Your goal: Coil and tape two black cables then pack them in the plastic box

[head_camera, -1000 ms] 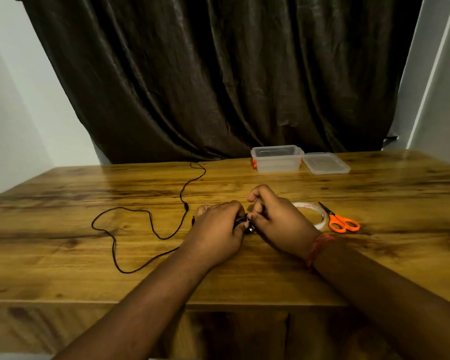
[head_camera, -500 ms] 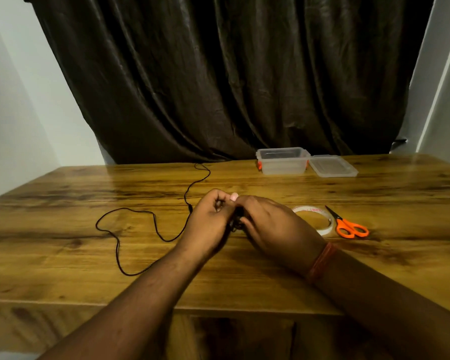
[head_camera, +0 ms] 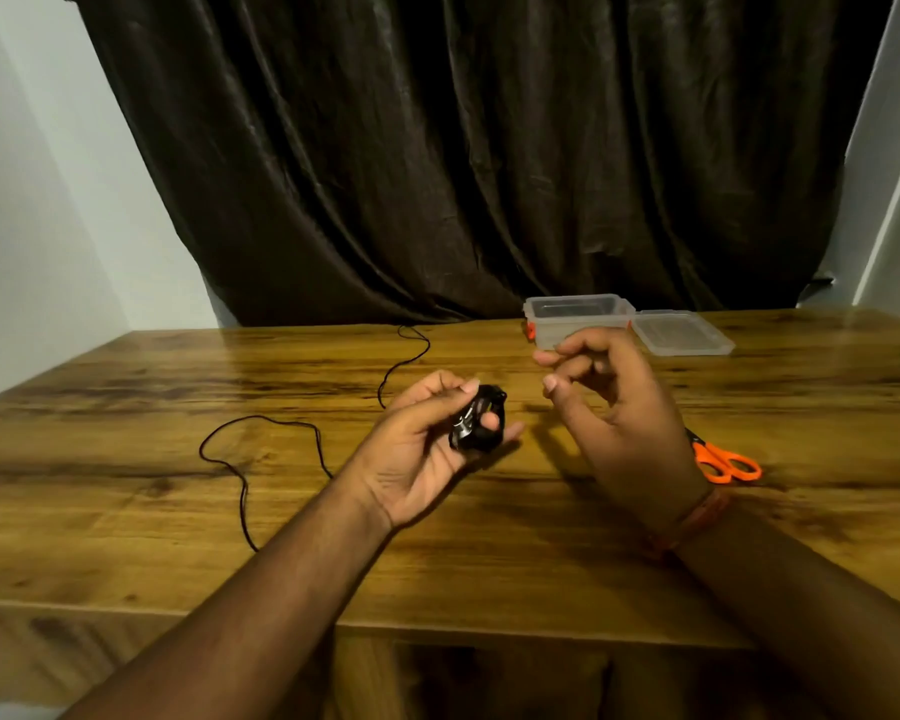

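Above the counter (head_camera: 489, 553) our left grip (head_camera: 427, 449) clasps the taped coil (head_camera: 476, 426), right grip (head_camera: 609, 407) loosely curled and bare; next, box (head_camera: 575, 322) it.

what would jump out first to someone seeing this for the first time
First, the left hand raised over the table's middle, its grip round a coiled black cable bundle. Next, the right hand lifted beside it, holding nothing visible. Then the orange scissors at right, and a loose black cable sprawled at left.
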Motion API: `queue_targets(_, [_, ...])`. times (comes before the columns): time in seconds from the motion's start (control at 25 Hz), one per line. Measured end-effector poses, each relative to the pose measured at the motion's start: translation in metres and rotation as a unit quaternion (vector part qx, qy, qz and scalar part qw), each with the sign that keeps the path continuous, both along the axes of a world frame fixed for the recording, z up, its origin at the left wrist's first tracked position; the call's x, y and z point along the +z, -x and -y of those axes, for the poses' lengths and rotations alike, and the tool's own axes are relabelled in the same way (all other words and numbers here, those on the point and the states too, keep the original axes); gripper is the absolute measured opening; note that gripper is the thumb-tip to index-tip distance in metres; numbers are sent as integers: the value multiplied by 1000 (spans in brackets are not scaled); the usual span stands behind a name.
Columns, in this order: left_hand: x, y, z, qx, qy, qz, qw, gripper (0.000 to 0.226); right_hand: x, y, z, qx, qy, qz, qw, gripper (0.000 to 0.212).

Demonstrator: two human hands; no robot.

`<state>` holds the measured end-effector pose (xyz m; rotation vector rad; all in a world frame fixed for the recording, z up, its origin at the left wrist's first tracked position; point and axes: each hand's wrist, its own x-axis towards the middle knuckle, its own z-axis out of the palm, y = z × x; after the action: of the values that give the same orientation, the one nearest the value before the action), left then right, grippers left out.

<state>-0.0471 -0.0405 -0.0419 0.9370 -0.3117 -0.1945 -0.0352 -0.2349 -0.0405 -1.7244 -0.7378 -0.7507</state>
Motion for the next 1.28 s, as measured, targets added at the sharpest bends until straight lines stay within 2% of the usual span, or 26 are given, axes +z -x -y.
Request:
queue_targets(0.12, [-3, 1, 2, -77, -18, 14, 997, 20, -1, 1, -3, 117, -18, -45, 992, 30])
queue_targets(0.2, [-3, 2, 3, -97, -17, 13, 995, 19, -2, 2, -4, 149, 10, -42, 988, 32])
queue_targets(0.36, [0, 5, 4, -75, -40, -7, 996, 3, -1, 4, -1, 86, 73, 29, 993, 33])
queue_targets(0.52, [0, 5, 6, -63, -65, -21, 996, 3, -4, 5, -1, 0, 179, 98, 979, 32])
queue_targets(0.68, [0, 4, 5, -78, -100, -17, 992, 20, -6, 2, -3, -37, 244, 146, 958, 30])
queue_targets(0.8, [0, 5, 7, -58, -116, -11, 992, 33, -7, -2, -3, -50, 276, 144, 949, 33])
queue_targets(0.88, [0, 7, 8, -15, -157, 17, 987, 37, -8, -2, -4, -53, 293, 141, 944, 37])
queue_targets(1.04, [-2, 11, 12, 47, -218, 70, 972, 20, -9, -4, -4, -61, 290, 123, 947, 39])
queue_targets(1.28, [-1, 10, 16, 88, -255, 65, 961, 17, -7, 1, -2, -53, 257, 64, 963, 39])
